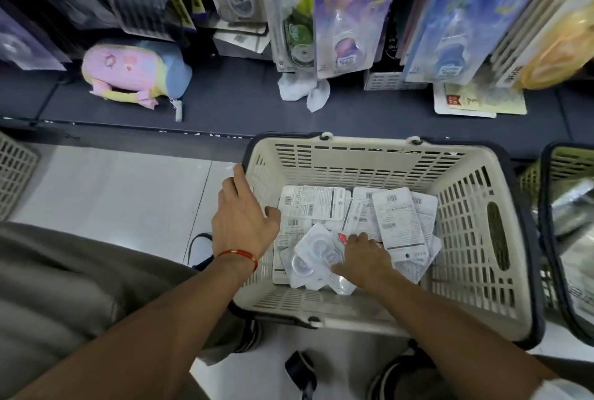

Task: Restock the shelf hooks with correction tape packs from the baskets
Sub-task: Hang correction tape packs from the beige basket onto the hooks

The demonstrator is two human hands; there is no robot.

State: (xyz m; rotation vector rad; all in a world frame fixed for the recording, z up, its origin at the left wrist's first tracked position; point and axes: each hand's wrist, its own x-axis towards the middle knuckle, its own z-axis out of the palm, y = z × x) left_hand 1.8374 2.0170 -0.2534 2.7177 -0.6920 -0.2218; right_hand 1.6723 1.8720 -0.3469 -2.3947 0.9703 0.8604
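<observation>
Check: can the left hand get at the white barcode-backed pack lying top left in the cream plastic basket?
Probably yes. The left hand hovers open at the cream plastic basket rim, beside the white barcode-backed pack. Nothing covers that pack; the right hand works lower down.

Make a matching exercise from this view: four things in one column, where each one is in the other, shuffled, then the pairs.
Things:
1. left hand
2. right hand
3. plush pencil case
4. red string bracelet

Places:
A. on the dark shelf
B. on the left wrist
C. on the packs inside the cream basket
D. at the basket's left rim

Pairs: 1-D, 2-C, 3-A, 4-B
</observation>
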